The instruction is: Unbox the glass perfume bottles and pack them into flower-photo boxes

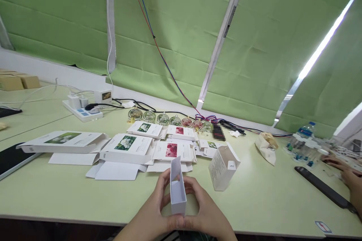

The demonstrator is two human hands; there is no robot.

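Note:
A small white cardboard insert (178,207) with an open side and a raised flap stands upright between my hands at the table's front edge. My left hand (158,203) grips it from the left, and my right hand (202,205) from the right, both thumbs meeting at its near face. To the right, a white printed box (222,169) stands with its top flaps open. Beyond my hands lie several flat white cartons with flower pictures, among them one with a white flower (126,145) and one with a red flower (172,150).
Round glass bottles (163,118) line the back of the table. A power strip (83,111) with chargers and cables is at the left. On the right are a crumpled bag (266,147), clear bottles (307,148), a dark flat bar (322,186) and another person's hand (346,173).

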